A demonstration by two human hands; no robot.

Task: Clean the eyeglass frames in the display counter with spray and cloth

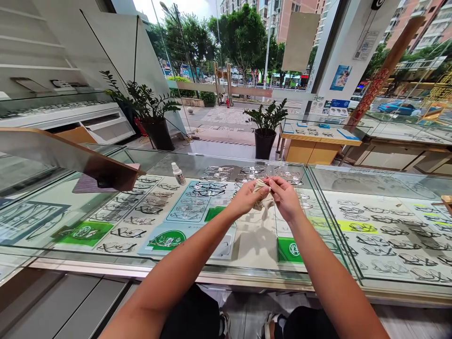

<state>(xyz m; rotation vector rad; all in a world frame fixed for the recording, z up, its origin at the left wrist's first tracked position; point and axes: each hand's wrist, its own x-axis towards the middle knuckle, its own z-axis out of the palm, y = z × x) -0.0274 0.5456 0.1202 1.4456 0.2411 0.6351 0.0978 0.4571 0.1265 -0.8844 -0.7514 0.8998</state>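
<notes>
Above the glass display counter (254, 245), my left hand (247, 197) is closed on a crumpled beige cloth (263, 201), part of which hangs below the fingers. My right hand (285, 195) touches the other side of the cloth, its thumb and fingers pinched together. Whatever is between the right fingertips is too small to make out. A small white spray bottle (178, 173) stands upright on the glass, left of my hands. Rows of eyeglasses (207, 189) lie under the glass around and below my hands.
A brown-framed mirror or panel (70, 153) juts over the counter at left. Green cards (290, 249) lie inside the case. Two potted plants (265, 123) stand beyond the counter, before the glass front. A wooden display table (318, 141) is at the back right.
</notes>
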